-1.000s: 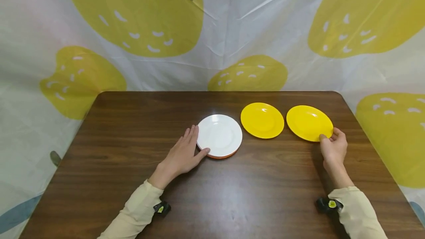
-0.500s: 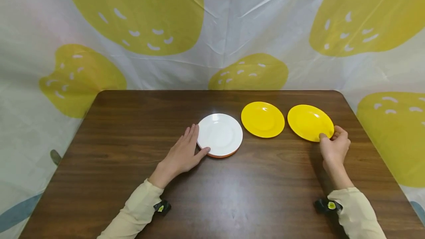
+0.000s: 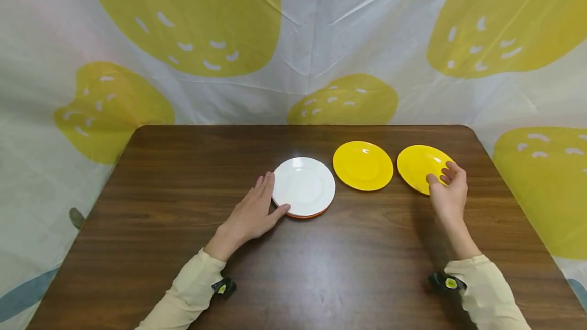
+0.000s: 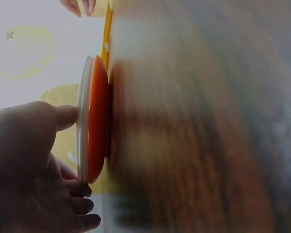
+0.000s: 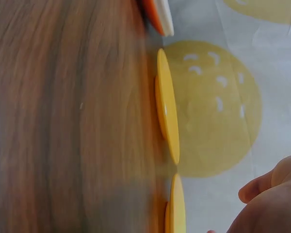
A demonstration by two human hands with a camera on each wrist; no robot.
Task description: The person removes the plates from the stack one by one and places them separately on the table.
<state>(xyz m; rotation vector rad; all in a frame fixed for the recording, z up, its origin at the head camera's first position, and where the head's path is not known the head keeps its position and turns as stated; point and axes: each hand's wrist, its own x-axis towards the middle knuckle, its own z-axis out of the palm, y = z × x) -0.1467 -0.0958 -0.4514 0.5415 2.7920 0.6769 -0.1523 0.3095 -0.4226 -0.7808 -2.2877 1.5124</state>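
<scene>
My left hand (image 3: 249,213) rests against the left side of a small stack, its fingers along the edge and its thumb at the front rim. On top of the stack is a white plate (image 3: 304,186); an orange plate (image 4: 98,126) lies beneath, clearest in the left wrist view. Over the near right rim of the right-hand yellow plate (image 3: 418,167) hovers my right hand (image 3: 450,195), thumb and fingers apart and holding nothing. Its fingers cover part of that plate. Another yellow plate (image 3: 362,165) lies between the stack and the right-hand one.
The plates stand on a brown wood-grain table (image 3: 183,167) with rounded far corners. Behind it hangs a white cloth (image 3: 302,29) with large yellow fruit prints. A small black device (image 3: 223,287) is strapped at each wrist.
My right hand has let go of the right-hand yellow plate's rim and shifted left and up over it. The left hand and the plates have stayed in place.
</scene>
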